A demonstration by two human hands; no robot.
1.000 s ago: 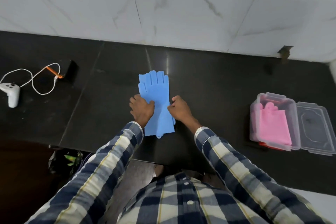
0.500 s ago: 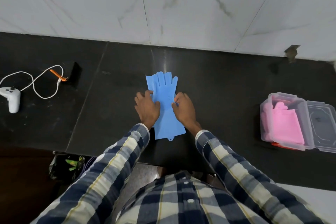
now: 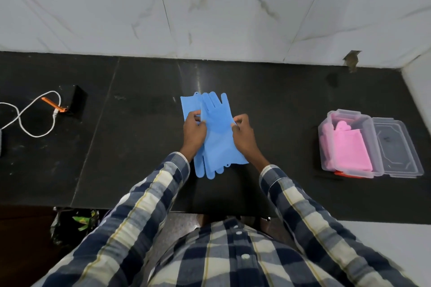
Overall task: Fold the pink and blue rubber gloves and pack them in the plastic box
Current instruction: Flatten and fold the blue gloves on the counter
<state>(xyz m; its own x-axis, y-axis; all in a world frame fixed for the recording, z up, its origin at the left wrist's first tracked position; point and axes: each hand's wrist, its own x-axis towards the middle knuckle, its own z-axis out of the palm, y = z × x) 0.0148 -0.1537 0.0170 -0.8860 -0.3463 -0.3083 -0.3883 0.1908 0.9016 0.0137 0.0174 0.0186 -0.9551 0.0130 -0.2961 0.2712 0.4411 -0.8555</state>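
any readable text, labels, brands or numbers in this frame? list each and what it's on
None legible.
Blue gloves: no print visible.
Pink gloves in the plastic box: no print visible.
Box lid: embossed outlines and a dark smudge, no readable characters.
Black device with the white cable: no marking can be made out.

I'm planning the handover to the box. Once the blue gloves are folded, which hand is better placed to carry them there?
Probably the right hand. It grips the blue gloves' right edge, and the open plastic box sits to the right on the counter. The left hand would have to cross over.
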